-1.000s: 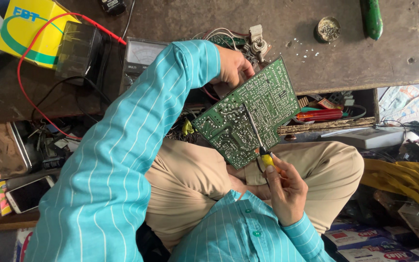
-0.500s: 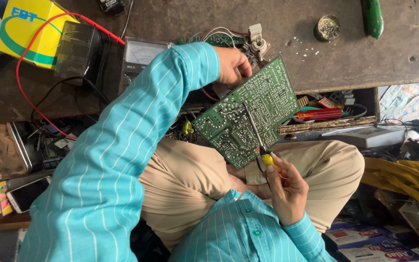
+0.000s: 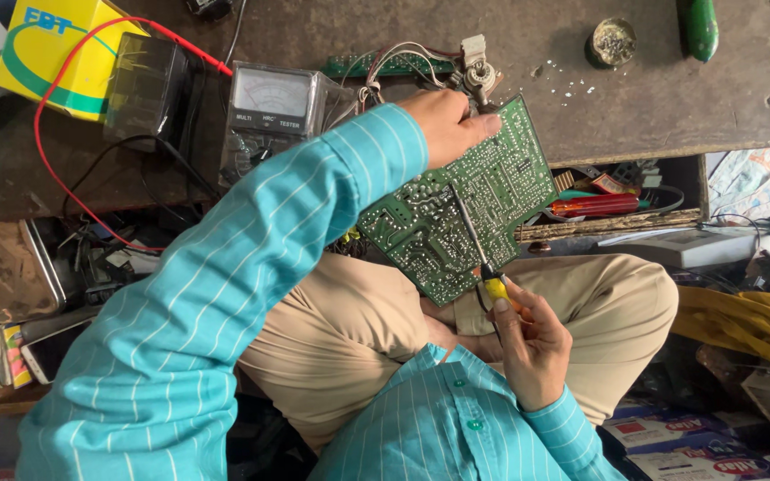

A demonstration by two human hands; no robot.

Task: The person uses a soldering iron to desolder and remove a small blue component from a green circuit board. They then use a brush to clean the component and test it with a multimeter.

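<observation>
A scuffed, dark bench (image 3: 688, 98) filled the top of the view, crowded with repair clutter, and below its edge an open drawer (image 3: 617, 200) showed red-handled tools. The person sat cross-legged in front of it, khaki trousers under the work and striped teal sleeves reaching in from below.

The left hand (image 3: 443, 125) was closed over the upper corner of a green circuit board (image 3: 465, 205), fingers wrapped around the edge – a grip that kept the board tilted with its solder side turned up toward the face. The board hung in the air above the lap, its top corner just over the bench edge, near a bundle of loose wires and small parts (image 3: 456, 67).

The right hand (image 3: 528, 343) pinched the yellow handle of a thin screwdriver (image 3: 474, 240) between thumb and fingertips, the other fingers curled in. Its dark shaft lay up across the board, the tip resting near the middle of the traces – held lightly, like a pen, probably for fine control.

Behind the left arm stood an analogue meter (image 3: 269, 107) in a clear case, with a red lead (image 3: 46, 151) looping off to the left past a yellow box (image 3: 46, 53). A small round tin (image 3: 612, 40) and a green handle (image 3: 701, 27) lay at the far right of the bench, well apart from the hands.
</observation>
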